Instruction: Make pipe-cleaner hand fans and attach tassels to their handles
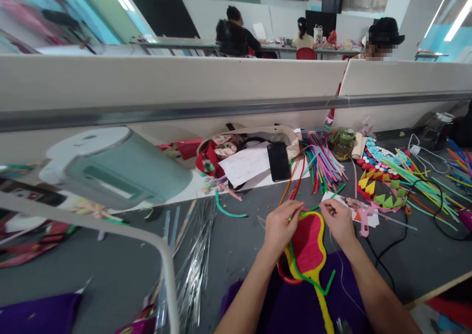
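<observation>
My left hand and my right hand are closed in pinches at the top of a small fan-shaped piece. It has a pink-red panel, a fuzzy yellow edge and a yellow stem running down toward me. Between my fingertips stretches a green pipe cleaner. A green length also hangs bent across the front of the piece; whether it is the same one I cannot tell. A red curved band shows behind the lower left edge. Purple cloth lies beneath.
A pink glue gun with a black cord lies right of my hands. Beyond are bundled pipe cleaners, a phone and a glass jar. Silver strips and a white curved bar are leftward. Several people sit behind the partition.
</observation>
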`<state>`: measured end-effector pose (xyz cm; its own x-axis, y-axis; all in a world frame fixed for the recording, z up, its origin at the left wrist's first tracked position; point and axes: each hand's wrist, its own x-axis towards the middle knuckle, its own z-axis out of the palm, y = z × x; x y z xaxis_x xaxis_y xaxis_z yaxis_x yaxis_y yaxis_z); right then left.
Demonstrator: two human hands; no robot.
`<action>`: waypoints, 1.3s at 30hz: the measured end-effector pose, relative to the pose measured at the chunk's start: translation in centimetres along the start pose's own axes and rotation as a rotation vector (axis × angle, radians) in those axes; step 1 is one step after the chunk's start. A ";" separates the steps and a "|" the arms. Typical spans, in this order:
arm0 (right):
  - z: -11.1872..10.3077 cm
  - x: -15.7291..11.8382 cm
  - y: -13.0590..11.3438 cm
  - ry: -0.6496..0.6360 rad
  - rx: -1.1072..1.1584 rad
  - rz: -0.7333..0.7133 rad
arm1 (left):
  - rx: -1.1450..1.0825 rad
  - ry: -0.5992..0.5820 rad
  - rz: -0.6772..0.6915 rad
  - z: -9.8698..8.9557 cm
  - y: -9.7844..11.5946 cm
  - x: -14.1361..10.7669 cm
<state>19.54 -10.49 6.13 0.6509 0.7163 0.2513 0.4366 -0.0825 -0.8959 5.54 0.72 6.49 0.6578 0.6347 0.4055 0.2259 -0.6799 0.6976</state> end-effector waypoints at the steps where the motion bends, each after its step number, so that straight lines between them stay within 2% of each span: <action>1: 0.0 0.1 0.0 0.005 -0.010 -0.016 | 0.006 0.017 0.005 0.0 0.2 0.0; 9: -0.7 0.7 -0.7 0.066 -0.167 -0.221 | 0.034 0.083 0.037 -0.3 1.7 0.8; 17: -0.9 0.8 -1.1 0.088 -0.211 -0.224 | 0.109 0.103 0.026 0.3 2.1 0.7; 20: -1.3 0.9 -0.3 0.024 -0.208 -0.200 | 0.137 -0.005 -0.034 0.2 1.2 1.0; 24: -1.9 1.3 1.6 -0.104 -0.148 -0.091 | 0.371 -0.335 -0.174 0.0 -0.4 1.3; 27: -2.0 1.6 2.8 -0.107 -0.026 0.026 | 0.526 -0.529 -0.197 0.4 -1.3 1.0; 31: -1.7 1.7 3.1 -0.062 0.119 0.119 | 0.480 -0.562 -0.187 0.6 -2.0 0.7; 35: -1.4 1.7 2.7 -0.038 0.224 0.170 | 0.183 -0.572 -0.243 -0.4 -2.1 1.2; 39: -1.7 1.7 2.1 -0.088 0.410 0.251 | -0.074 -0.563 -0.272 -1.9 -0.9 1.5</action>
<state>22.61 -10.57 5.30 0.6422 0.7665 -0.0074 -0.0192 0.0064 -0.9998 4.95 3.01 7.58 0.8658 0.4769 -0.1514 0.4012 -0.4810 0.7795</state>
